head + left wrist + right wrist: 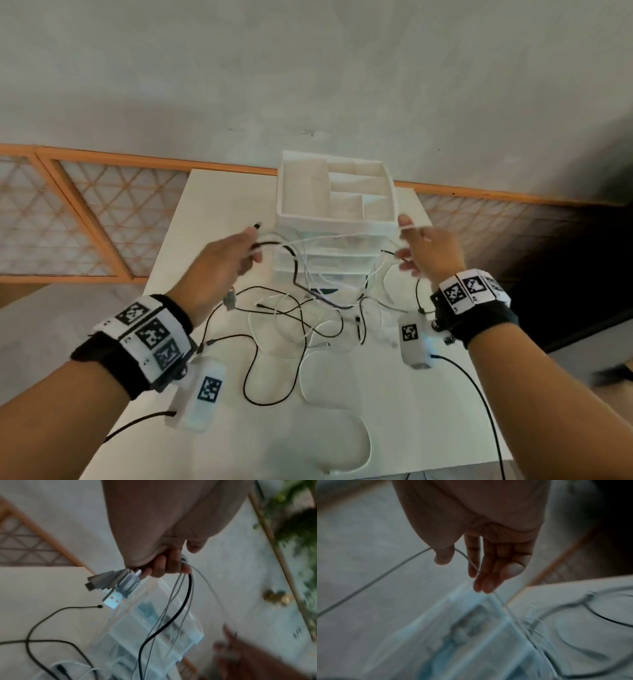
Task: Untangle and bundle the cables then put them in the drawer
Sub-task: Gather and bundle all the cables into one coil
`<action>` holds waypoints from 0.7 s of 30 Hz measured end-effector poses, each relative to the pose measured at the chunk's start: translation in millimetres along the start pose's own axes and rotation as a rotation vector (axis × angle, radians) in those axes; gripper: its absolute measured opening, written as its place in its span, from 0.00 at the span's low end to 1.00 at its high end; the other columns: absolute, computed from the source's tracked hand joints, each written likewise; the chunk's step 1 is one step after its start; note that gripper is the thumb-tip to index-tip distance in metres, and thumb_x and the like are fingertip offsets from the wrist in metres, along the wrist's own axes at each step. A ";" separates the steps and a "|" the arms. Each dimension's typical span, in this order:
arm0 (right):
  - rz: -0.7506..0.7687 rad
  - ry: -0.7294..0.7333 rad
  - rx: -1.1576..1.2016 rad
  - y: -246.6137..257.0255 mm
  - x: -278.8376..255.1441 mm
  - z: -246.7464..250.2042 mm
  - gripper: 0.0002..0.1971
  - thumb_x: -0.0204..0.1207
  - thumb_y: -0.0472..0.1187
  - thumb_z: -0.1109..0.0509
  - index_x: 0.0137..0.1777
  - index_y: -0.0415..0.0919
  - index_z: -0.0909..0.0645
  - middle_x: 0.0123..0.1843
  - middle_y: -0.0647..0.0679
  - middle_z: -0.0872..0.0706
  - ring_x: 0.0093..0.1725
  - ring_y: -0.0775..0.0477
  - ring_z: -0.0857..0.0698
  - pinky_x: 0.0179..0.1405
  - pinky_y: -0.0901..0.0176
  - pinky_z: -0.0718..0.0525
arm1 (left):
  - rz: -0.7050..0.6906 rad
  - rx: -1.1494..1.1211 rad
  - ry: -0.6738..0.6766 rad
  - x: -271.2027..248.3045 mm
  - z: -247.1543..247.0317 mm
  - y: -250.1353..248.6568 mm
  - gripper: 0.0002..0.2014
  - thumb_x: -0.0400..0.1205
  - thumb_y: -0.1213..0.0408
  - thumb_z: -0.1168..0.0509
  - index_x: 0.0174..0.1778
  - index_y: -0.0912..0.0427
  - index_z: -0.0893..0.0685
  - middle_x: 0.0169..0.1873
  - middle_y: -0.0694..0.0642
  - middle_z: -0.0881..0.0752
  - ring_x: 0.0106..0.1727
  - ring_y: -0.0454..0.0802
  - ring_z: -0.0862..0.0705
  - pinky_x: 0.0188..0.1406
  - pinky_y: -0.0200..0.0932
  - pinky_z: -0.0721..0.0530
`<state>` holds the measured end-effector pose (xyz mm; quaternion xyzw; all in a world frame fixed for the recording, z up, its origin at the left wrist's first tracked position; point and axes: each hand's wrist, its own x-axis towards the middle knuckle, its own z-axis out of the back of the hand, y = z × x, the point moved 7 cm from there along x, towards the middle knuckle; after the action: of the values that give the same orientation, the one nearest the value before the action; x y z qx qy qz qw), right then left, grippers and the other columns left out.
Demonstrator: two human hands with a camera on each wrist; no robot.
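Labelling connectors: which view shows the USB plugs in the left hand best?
Left wrist: the USB plugs fan out of the left hand, close and distinct. Head shows one small plug tip; right wrist shows none.

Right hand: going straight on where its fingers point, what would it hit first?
Probably the white drawer unit: the right hand points at the near right corner of its top tray. A thin white cable lies across its fingers. Depth is unclear.
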<state>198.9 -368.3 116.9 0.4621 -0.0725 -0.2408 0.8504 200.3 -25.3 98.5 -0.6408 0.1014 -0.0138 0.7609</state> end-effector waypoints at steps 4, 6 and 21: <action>-0.342 0.065 -0.043 -76.0 15.0 -9.2 0.28 0.81 0.65 0.38 0.50 0.37 0.14 0.34 0.43 0.08 0.28 0.43 0.13 0.25 0.58 0.22 | -0.071 -0.356 -0.163 6.4 26.4 -14.9 0.20 0.89 0.53 0.42 0.33 0.54 0.17 0.21 0.44 0.29 0.26 0.43 0.36 0.32 0.41 0.38; -0.273 -0.007 -0.112 -65.1 15.7 -0.7 0.26 0.84 0.61 0.41 0.49 0.37 0.13 0.34 0.45 0.09 0.30 0.43 0.12 0.31 0.53 0.15 | -0.061 -0.212 -0.182 7.2 25.1 -13.2 0.19 0.89 0.52 0.42 0.37 0.56 0.16 0.23 0.46 0.30 0.26 0.45 0.36 0.22 0.36 0.34; 0.770 -0.245 0.007 118.5 -26.5 38.5 0.10 0.86 0.49 0.38 0.58 0.49 0.17 0.53 0.50 0.13 0.45 0.46 0.14 0.46 0.52 0.13 | 0.066 0.340 -0.117 9.6 5.2 11.7 0.26 0.80 0.40 0.33 0.31 0.58 0.32 0.26 0.53 0.30 0.28 0.51 0.33 0.31 0.46 0.35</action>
<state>203.0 -330.4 238.5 0.3718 -0.3420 0.0424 0.8620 209.3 -19.6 86.6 -0.4988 0.0742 0.0316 0.8630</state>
